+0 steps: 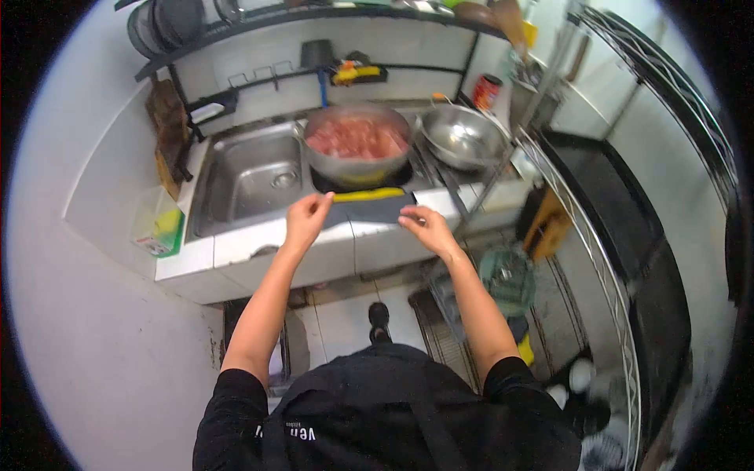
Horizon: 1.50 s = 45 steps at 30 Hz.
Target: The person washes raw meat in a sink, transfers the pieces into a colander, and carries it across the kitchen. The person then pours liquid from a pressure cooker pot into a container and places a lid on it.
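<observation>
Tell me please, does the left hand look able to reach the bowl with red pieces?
Probably yes: the left hand is on the near side of the bowl, and nothing tall seems to stand between.

The dark sheet [365, 210] is matt-finished. The sink [243, 177] is made of shiny metal, the counter [236, 242] smoothly tiled.

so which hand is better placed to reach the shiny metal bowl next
Probably the right hand: it is nearer the metal bowl, while the left hand is farther off, by the left end of the yellow strip.
</observation>
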Tool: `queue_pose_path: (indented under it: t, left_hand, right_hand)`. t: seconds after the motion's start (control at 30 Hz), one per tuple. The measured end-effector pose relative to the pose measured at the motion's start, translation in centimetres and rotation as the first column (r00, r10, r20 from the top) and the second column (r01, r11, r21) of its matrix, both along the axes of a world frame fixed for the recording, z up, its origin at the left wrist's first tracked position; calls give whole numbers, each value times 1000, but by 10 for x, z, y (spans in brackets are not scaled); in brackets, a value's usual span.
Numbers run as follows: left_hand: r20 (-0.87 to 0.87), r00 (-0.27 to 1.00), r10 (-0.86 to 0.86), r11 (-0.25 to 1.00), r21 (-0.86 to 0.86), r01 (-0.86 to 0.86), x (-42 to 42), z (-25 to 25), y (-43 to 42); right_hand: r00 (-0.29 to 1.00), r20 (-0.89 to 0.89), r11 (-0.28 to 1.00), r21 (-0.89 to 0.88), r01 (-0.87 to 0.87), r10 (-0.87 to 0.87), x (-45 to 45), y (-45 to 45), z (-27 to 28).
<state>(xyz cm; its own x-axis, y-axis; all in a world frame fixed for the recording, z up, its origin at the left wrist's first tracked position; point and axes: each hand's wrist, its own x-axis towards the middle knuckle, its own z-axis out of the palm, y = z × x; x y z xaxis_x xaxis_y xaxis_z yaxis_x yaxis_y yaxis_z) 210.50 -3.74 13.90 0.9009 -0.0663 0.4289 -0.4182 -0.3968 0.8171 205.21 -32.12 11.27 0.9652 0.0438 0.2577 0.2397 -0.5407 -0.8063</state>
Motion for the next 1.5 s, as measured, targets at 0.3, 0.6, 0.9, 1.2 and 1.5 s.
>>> queue_pose_path:
  t: [0.3,0.6,0.9,1.2,1.5]
  left_hand:
    - [-396,918,20,994,-90,-60,282,-36,-75]
    - [-645,749,151,887,423,186,430,-182,-88]
    - [-644,765,-17,991,-110,-70,444,-135,-96]
    - [-795,523,-308,902,-418,-105,448,-174,-134]
    - [-845,488,-220,878,-389,-277,482,-269,-115]
  right_hand:
    - [976,-128,951,-280,133,-174,369,7,-40]
    - [958,72,854,-437,281,-278,507,40,-152]
    - [805,-586,980,95,176,-88,527,18,-149]
    - [792,-607,866,425,265,55,512,-37,-159]
    - [933,63,750,-576,325,-356,472,58,-98]
